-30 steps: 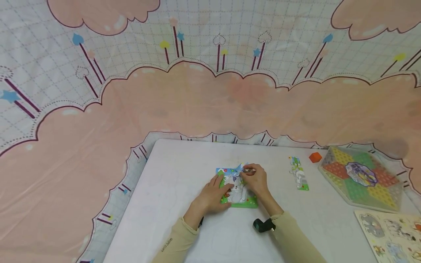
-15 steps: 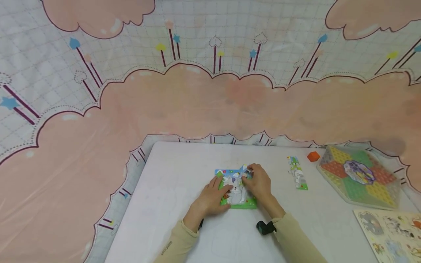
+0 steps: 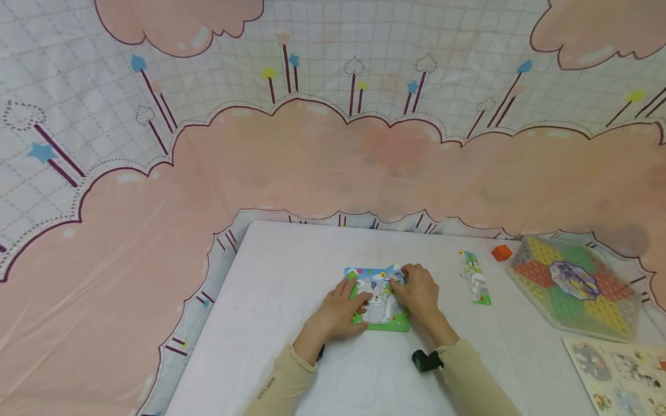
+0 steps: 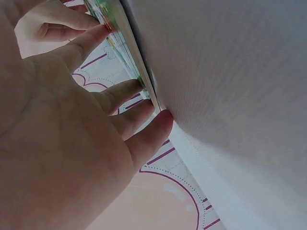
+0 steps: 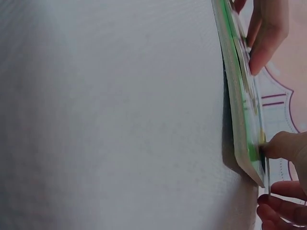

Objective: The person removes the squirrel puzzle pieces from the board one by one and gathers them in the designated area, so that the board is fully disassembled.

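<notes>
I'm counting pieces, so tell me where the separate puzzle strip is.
In the head view, the puzzle strip lies on the table, right of the right hand and just left of the orange block.

An orange block [image 3: 502,253] and animal board [image 3: 615,382] lie near a patterned box [image 3: 574,289].

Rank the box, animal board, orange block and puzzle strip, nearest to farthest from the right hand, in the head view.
1. Puzzle strip, right of the right hand.
2. Orange block, right, farther back.
3. Box, right of the block.
4. Animal board, front right.
</notes>
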`<act>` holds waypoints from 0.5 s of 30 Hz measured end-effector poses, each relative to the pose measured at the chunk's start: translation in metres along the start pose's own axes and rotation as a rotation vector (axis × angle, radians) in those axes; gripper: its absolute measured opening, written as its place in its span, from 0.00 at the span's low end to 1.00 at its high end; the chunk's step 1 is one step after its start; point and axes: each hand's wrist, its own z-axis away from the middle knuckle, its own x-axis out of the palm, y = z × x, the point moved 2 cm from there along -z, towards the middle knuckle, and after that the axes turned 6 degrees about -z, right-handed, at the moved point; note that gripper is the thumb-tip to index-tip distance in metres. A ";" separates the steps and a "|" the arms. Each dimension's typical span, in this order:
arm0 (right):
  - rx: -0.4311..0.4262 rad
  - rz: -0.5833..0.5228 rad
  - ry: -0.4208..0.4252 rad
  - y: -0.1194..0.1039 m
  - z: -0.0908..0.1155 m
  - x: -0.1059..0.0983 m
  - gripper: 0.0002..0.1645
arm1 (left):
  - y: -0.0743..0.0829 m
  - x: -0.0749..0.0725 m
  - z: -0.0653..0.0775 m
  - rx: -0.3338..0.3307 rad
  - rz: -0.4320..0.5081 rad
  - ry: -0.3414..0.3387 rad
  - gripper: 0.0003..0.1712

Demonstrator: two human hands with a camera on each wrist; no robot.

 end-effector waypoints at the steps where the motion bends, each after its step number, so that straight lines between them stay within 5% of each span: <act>1: 0.001 0.001 0.002 0.001 0.000 0.000 0.27 | 0.000 0.000 0.000 0.001 0.001 -0.002 0.34; 15: 0.059 0.016 0.070 0.018 -0.007 -0.016 0.25 | 0.000 -0.002 -0.003 -0.023 -0.005 -0.035 0.35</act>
